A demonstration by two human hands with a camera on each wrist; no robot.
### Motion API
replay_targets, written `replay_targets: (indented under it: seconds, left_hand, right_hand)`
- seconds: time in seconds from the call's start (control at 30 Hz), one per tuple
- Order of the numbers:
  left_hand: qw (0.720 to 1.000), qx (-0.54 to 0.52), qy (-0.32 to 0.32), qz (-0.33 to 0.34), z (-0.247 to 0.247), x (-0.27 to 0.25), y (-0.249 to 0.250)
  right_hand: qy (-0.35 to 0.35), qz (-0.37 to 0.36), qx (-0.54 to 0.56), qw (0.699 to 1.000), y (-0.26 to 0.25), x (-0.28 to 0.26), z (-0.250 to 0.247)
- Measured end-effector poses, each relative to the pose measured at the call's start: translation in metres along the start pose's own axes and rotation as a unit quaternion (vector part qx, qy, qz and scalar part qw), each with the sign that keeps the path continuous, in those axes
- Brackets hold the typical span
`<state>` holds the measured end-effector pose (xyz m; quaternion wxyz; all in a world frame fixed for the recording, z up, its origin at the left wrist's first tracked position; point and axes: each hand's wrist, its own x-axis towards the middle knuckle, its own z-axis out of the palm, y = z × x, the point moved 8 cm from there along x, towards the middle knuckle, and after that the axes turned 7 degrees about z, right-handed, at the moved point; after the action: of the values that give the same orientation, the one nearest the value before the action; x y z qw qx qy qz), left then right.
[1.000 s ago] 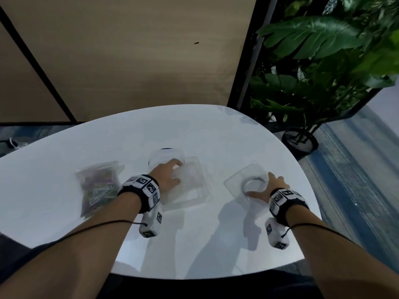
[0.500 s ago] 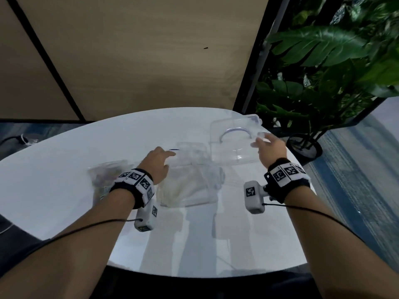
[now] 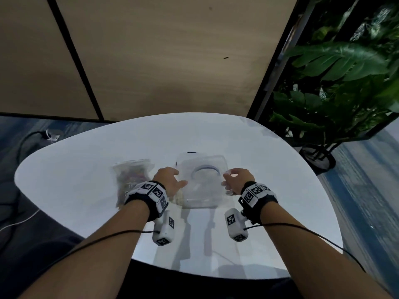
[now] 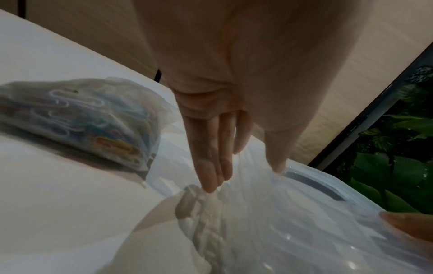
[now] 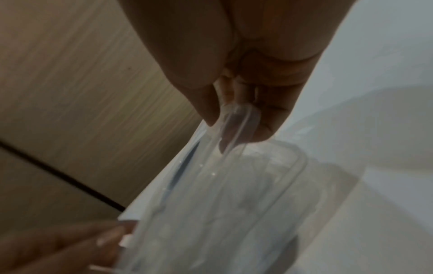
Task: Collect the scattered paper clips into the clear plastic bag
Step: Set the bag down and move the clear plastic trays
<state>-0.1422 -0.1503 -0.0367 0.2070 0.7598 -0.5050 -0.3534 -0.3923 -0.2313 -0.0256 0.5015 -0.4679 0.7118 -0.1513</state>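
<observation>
A clear plastic bag (image 3: 132, 180) packed with coloured paper clips (image 4: 77, 118) lies on the white table (image 3: 86, 169), just left of my left hand. A clear box (image 3: 200, 199) stands at the table's middle with a clear lid (image 3: 204, 175) on top. My right hand (image 3: 226, 181) pinches the lid's right edge between thumb and fingers (image 5: 257, 133). My left hand (image 3: 179, 176) has its straight fingers (image 4: 211, 166) against the box's left side and its thumb on the lid. No loose clips show on the table.
A dark round rim (image 3: 192, 152) peeks out behind the box. Large potted plants (image 3: 336, 87) stand off the table's right side. A wood-panelled wall (image 3: 162, 61) is behind. Cables (image 3: 28, 139) lie on the floor at left.
My right hand lifted the clear lid from the table's right side and brought it left onto the box. My left hand shifted from the box's top to its left edge.
</observation>
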Motion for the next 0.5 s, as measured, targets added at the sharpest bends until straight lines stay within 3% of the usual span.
replay_targets:
  seconds: [0.07, 0.13, 0.2, 0.33, 0.5]
  left_hand:
    - [1.000, -0.009, 0.014, -0.004, 0.000, -0.001, 0.001]
    - [0.999, -0.029, 0.031, -0.006, 0.000, -0.004, 0.004]
    - [0.997, -0.054, 0.042, -0.019, 0.001, -0.005, 0.003]
    - [0.993, -0.077, 0.056, -0.066, 0.005, -0.002, -0.001]
    - [0.991, -0.064, 0.080, -0.083, 0.005, -0.005, 0.006]
  right_hand:
    - [0.059, -0.023, -0.096, 0.993, -0.005, -0.001, -0.010]
    - [0.114, -0.064, -0.280, 0.951, -0.011, -0.004, -0.017]
    - [0.133, -0.081, -0.348, 0.924, -0.010, -0.004, -0.017]
    - [0.114, -0.017, -0.185, 0.976, 0.008, 0.003, -0.016]
    - [0.106, 0.033, -0.106, 0.988, 0.026, 0.016, -0.018]
